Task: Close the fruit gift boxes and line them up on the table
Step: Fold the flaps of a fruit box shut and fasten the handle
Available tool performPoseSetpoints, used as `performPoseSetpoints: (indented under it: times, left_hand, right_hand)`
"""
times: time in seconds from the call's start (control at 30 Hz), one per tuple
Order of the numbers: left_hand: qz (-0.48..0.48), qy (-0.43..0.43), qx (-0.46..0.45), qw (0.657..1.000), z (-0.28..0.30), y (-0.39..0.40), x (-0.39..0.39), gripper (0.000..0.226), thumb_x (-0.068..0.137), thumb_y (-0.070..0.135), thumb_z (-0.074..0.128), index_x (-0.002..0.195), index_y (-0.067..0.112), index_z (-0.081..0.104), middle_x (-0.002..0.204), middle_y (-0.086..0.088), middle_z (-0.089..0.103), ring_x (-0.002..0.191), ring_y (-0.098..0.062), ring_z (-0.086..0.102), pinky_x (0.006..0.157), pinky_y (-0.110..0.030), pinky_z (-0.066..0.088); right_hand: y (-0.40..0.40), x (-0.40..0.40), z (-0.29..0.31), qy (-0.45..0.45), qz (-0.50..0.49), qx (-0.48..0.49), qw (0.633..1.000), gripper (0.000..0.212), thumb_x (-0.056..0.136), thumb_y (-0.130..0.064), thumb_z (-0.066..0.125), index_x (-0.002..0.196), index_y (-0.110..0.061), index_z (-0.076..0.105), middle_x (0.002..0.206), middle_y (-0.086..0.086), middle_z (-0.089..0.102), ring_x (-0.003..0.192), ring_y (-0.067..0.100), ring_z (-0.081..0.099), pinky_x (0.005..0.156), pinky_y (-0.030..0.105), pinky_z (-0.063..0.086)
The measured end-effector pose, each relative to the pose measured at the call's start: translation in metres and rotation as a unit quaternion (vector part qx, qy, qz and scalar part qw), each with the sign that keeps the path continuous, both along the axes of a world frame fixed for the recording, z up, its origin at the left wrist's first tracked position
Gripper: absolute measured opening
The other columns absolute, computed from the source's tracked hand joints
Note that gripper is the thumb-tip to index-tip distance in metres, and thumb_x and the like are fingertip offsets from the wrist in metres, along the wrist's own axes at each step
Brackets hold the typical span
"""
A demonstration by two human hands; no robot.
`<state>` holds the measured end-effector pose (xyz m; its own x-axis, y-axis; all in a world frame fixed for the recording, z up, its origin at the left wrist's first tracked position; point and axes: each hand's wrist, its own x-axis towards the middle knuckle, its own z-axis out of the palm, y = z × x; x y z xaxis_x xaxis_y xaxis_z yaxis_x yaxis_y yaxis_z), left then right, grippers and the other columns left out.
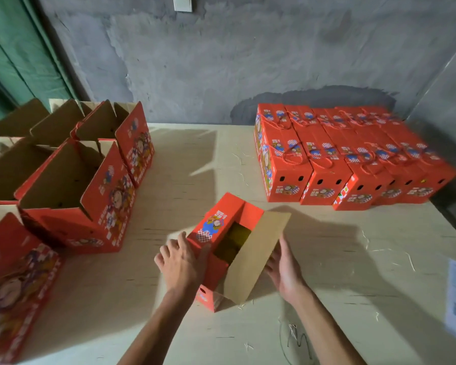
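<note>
fingers under brown flap, red gift box half-open

Red gift boxes with blue-and-checkered prints; brown cardboard flap inside.

A packing room or small warehouse, by the look of it; bare grey plastered wall with damp patches behind a pale plywood bench; rows of closed red gift boxes massed at the bench's far right corner; open boxes waiting along its left edge; green sheeting hanging at the far left.
</note>
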<state>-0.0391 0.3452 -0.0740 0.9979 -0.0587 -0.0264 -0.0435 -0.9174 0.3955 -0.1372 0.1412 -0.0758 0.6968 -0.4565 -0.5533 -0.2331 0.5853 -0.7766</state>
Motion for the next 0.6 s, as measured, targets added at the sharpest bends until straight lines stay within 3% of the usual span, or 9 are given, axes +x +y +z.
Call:
performPoseSetpoints:
  times: [0.1,0.17,0.23,0.3,0.4,0.5,0.6]
  left_hand:
    - [-0.002,0.024,0.011,1.000,0.007,0.009,-0.001,0.080,0.083,0.080,0.053,0.131,0.016,0.050,0.124,-0.009,0.058,0.118,-0.031,0.053,0.095,-0.041,0.042]
    - [-0.004,0.049,0.011,0.999,0.011,0.011,-0.004,0.083,0.077,0.087,0.053,0.120,0.016,0.058,0.116,-0.005,0.060,0.113,-0.029,0.060,0.085,-0.038,0.047]
    - [-0.015,0.071,0.027,0.997,0.013,0.007,-0.013,0.087,0.074,0.091,0.050,0.113,0.015,0.061,0.112,-0.004,0.065,0.108,-0.029,0.065,0.079,-0.035,0.046]
    - [-0.029,0.087,0.018,0.996,0.009,-0.001,-0.024,0.086,0.075,0.090,0.050,0.110,0.013,0.061,0.110,-0.007,0.069,0.105,-0.031,0.066,0.077,-0.035,0.047]
    - [-0.038,0.096,0.006,0.995,0.004,-0.012,-0.039,0.078,0.082,0.086,0.049,0.104,0.012,0.063,0.106,-0.009,0.070,0.101,-0.032,0.066,0.074,-0.036,0.047]
    - [-0.065,0.094,0.013,0.993,0.006,-0.020,-0.046,0.068,0.090,0.078,0.045,0.101,0.013,0.063,0.106,-0.009,0.070,0.100,-0.031,0.066,0.069,-0.033,0.039]
    - [-0.088,0.089,0.039,0.991,0.011,-0.025,-0.055,0.061,0.098,0.071,0.036,0.110,0.015,0.059,0.111,-0.007,0.068,0.101,-0.028,0.066,0.070,-0.033,0.040]
  right_hand:
    - [0.024,0.010,0.011,-0.016,0.076,-0.086,0.993,0.068,0.091,-0.075,0.051,0.146,-0.036,0.052,0.144,-0.012,0.060,0.133,0.011,0.055,0.119,0.046,0.037]
    - [0.031,0.016,0.020,-0.040,0.114,-0.123,0.985,0.073,0.087,-0.074,0.057,0.149,-0.036,0.049,0.151,-0.012,0.053,0.142,0.012,0.047,0.123,0.048,0.031]
    - [0.031,0.022,0.026,-0.059,0.143,-0.102,0.983,0.066,0.093,-0.067,0.056,0.149,-0.033,0.051,0.152,-0.008,0.053,0.143,0.014,0.046,0.123,0.047,0.031]
    - [0.027,0.027,0.034,-0.069,0.160,-0.121,0.977,0.046,0.102,-0.055,0.049,0.142,-0.034,0.058,0.144,-0.017,0.059,0.136,0.001,0.051,0.114,0.033,0.041]
    - [0.021,0.030,0.050,-0.067,0.165,-0.176,0.968,0.024,0.107,-0.030,0.049,0.120,-0.035,0.069,0.112,-0.033,0.070,0.109,-0.016,0.061,0.080,0.003,0.046]
    - [0.009,0.028,0.055,-0.054,0.182,-0.239,0.952,0.023,0.106,-0.021,0.054,0.118,-0.036,0.066,0.105,-0.034,0.070,0.100,-0.021,0.061,0.077,-0.002,0.041]
    - [-0.001,0.029,0.051,-0.045,0.203,-0.291,0.934,0.025,0.103,-0.022,0.059,0.126,-0.029,0.067,0.116,-0.023,0.069,0.106,-0.012,0.062,0.081,-0.001,0.042]
